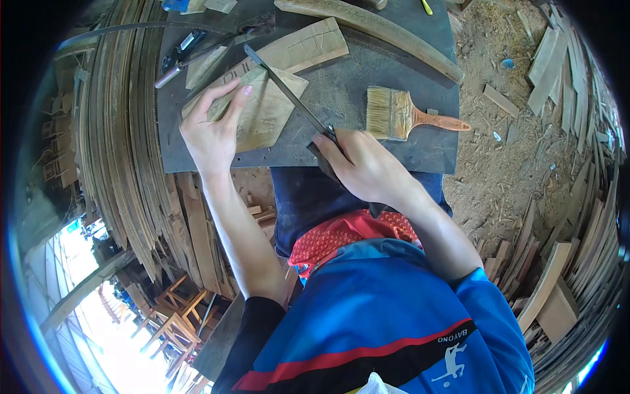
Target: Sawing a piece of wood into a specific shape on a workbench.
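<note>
My right hand (361, 164) is closed around the dark handle of a hacksaw-like tool (289, 92), seen nearly edge-on. Its long narrow blade slants away to the far left, crossing over a pale, angular wood piece (272, 121). My left hand (213, 128) steadies that piece at its left side, thumb and forefinger reaching along its far end; the other fingers are mostly hidden. Behind it lies a longer wood offcut (318, 46) with dark marks drawn on it. Whether the blade touches the wood cannot be made out.
On the dark worktable (341, 72) lie a wide paintbrush (400, 115) at the right and a long curved wood piece (387, 39) at the back. Tools (184, 52) sit at the far left. Stacked boards (125, 131) flank the table; wood scraps (502, 98) litter the ground.
</note>
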{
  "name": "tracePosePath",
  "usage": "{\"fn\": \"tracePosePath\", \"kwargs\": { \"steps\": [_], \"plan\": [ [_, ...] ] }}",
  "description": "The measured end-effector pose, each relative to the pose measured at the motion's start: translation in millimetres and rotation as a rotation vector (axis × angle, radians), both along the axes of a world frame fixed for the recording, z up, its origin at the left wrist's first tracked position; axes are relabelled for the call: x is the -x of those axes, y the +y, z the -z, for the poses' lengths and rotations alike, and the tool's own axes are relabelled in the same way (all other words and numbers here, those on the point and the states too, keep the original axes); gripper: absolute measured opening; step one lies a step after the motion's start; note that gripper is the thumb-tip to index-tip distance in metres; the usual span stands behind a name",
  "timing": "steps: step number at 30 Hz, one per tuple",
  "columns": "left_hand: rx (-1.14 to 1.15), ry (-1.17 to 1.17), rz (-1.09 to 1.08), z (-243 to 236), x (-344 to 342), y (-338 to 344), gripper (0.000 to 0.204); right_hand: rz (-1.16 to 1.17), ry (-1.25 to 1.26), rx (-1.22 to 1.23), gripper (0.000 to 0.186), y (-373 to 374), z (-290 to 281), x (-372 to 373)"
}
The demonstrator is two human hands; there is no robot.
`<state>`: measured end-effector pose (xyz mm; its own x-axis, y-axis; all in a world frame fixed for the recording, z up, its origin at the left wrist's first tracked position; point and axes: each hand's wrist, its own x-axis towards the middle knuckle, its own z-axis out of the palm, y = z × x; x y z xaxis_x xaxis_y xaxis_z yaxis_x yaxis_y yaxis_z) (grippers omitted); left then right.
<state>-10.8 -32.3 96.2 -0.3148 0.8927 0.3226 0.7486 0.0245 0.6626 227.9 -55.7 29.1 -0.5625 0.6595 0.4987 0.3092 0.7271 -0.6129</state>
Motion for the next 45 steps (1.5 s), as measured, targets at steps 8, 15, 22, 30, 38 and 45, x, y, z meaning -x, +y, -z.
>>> {"fn": "tracePosePath", "kwargs": {
  "steps": [8, 15, 22, 30, 38, 45],
  "plan": [
    [0.046, 0.047, 0.063, -6, -6, -3, 0.023, 0.01, 0.105, 0.608, 0.046, 45, -34, 11],
    [0.058, 0.052, 0.097, -10, 3, 2, 0.023, 0.173, 0.139, 0.805, 0.038, 65, -35, 15],
    [-0.012, 0.009, 0.34, -4, -12, -28, 0.026, 0.058, 0.252, 0.733, 0.035, 54, -13, 15],
    [0.332, -0.265, 0.423, -11, 13, -30, 0.024, -0.182, 0.117, 0.717, 0.033, 52, -17, 17],
    [0.402, -0.456, 0.453, 17, 26, -28, 0.026, -0.172, -0.152, 0.887, 0.043, 55, -21, 13],
    [0.369, -0.506, 0.411, 3, 24, -31, 0.021, -0.158, -0.104, 0.995, 0.042, 46, -25, 17]
  ]
}}
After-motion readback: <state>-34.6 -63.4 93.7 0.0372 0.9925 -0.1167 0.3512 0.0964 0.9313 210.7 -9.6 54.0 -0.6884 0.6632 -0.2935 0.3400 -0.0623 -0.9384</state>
